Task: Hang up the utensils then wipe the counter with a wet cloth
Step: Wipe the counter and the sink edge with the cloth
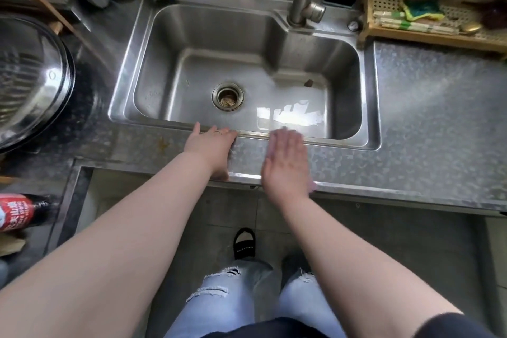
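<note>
Left hand (pixel 210 143) flat on counter (pixel 425 107); right hand (pixel 286 162) spread; bottle (pixel 19 212) label partly reads "SPRING".

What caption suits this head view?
Both open hands, left hand and right hand, rest on the speckled grey counter before the stainless steel sink.

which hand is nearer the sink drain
Left. The left hand rests on the sink's front rim just below the drain; the right hand lies farther right.
</note>
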Tool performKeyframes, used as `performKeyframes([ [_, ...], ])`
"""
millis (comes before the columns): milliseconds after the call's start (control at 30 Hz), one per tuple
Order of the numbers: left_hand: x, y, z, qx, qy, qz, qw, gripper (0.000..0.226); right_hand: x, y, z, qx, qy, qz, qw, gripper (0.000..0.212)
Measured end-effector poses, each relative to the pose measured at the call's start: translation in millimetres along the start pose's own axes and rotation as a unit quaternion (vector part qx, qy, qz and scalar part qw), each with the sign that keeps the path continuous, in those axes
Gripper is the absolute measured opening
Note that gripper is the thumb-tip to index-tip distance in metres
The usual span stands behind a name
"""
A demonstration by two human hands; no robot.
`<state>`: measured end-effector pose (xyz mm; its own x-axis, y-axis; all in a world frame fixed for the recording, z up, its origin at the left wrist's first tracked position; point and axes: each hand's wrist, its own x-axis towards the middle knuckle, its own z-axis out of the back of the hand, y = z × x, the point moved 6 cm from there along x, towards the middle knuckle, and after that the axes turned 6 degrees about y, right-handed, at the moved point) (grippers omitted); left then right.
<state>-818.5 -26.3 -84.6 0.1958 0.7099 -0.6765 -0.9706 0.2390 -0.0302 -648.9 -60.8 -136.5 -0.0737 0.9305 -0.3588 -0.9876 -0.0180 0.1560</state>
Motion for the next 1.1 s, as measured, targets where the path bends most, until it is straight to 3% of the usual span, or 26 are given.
performKeyframes([
  [133,1,3,-2,-0.032,-0.036,0.009,0.999,0.097,5,73,-9,0.011,0.019,0.085,0.996,0.070],
  [267,-3,9,-6,-0.033,-0.022,0.031,0.999,0.120,-10,28,7,0.004,0.032,0.118,0.993,0.070],
  [500,-5,17,-6,-0.045,-0.014,0.054,0.997,0.125,-36,-176,27,0.004,-0.013,-0.098,0.995,0.072],
  [600,-6,21,-7,-0.065,-0.017,0.066,0.996,0.123,-37,-210,35,0.027,-0.020,-0.165,0.986,0.075],
  [767,-2,27,-11,-0.088,0.006,0.092,0.992,0.129,-32,-175,28,0.026,-0.041,-0.166,0.985,0.072],
  [1033,4,18,-1,-0.041,0.028,0.106,0.993,0.141,-8,0,9,0.018,0.019,0.064,0.998,0.071],
  [1100,3,19,0,-0.036,0.033,0.111,0.993,0.143,-7,13,8,0.007,0.040,0.111,0.993,0.070],
])
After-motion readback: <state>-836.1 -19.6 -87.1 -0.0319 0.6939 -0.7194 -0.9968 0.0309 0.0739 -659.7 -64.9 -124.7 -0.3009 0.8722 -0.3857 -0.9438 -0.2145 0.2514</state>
